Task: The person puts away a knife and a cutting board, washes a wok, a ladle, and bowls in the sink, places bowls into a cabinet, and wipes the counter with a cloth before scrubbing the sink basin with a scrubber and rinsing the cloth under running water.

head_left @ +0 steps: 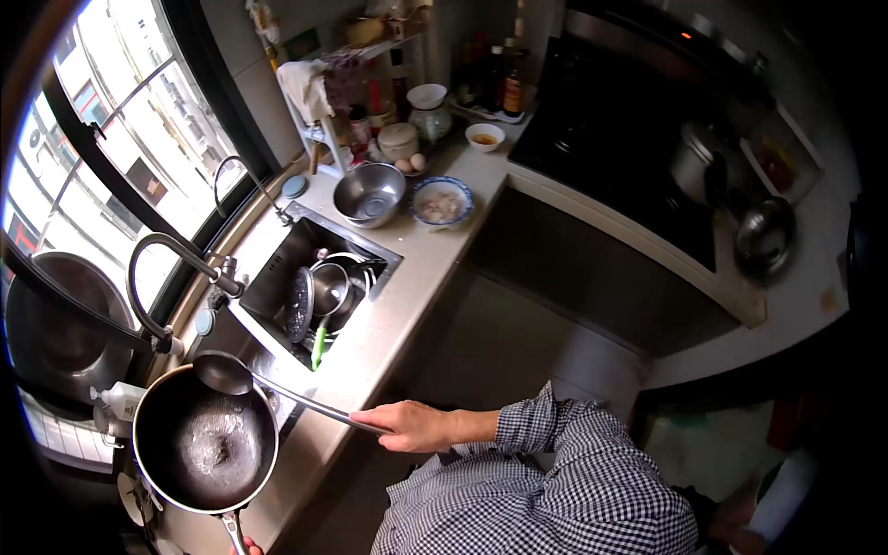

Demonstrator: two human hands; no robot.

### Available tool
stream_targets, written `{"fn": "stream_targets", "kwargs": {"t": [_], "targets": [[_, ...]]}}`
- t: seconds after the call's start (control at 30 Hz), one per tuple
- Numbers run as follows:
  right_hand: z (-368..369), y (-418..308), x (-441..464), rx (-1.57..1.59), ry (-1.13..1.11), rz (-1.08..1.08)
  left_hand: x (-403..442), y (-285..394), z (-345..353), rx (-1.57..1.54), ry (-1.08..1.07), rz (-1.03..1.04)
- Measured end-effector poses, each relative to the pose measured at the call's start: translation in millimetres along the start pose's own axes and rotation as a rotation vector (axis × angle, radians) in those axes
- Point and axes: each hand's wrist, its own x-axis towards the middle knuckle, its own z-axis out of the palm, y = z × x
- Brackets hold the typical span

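A ladle (223, 373) is in my right hand (412, 426), whose fingers wrap round the end of its long handle. The ladle's dark bowl lies over the upper rim of a deep dark pan (208, 453); whether they touch I cannot tell. Some liquid or shine shows at the pan's bottom. At the lower edge of the view my left hand (250, 548) grips the pan's metal handle, only its fingertips showing. Beside the pan, the faucet (171, 242) arches over the sink edge. The sink (268, 277) holds a small pot (330, 289) and a dark lid (299, 305).
On the counter (407, 296) stand a metal bowl (369, 194), a blue-rimmed bowl of food (441, 203), a small bowl (485, 138) and eggs (411, 164). A stove (610, 139) with a pot (694, 162) is at the right. A large wok (69, 324) leans by the window.
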Motion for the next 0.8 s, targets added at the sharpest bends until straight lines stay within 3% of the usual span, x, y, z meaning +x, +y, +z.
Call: {"fn": "stream_targets", "kwargs": {"t": [0.07,0.1,0.2,0.23,0.37,0.5,0.6,0.8], "targets": [[-10,-29,-18,0.191,-0.083,0.181,-13,-11,13,-0.040,-0.077,-0.007],[-7,-32,-25,0.250,-0.005,0.131,-16,-15,18,-0.055,-0.120,-0.016],[-19,-56,-47,0.606,0.004,0.333,-23,-28,41,-0.087,-0.261,-0.063],[-22,-61,-53,0.701,0.045,0.294,-23,-31,49,-0.086,-0.317,-0.078],[-44,-69,-83,0.715,0.178,0.260,0,-32,84,0.032,-0.694,-0.178],[-78,-52,-123,0.716,0.335,0.207,3,-30,162,0.090,-0.857,-0.172],[-119,-42,-156,0.737,0.483,0.282,39,-34,230,0.160,-0.990,-0.237],[-230,-1,-220,0.631,0.720,0.179,46,-45,399,0.212,-1.075,-0.292]]}}
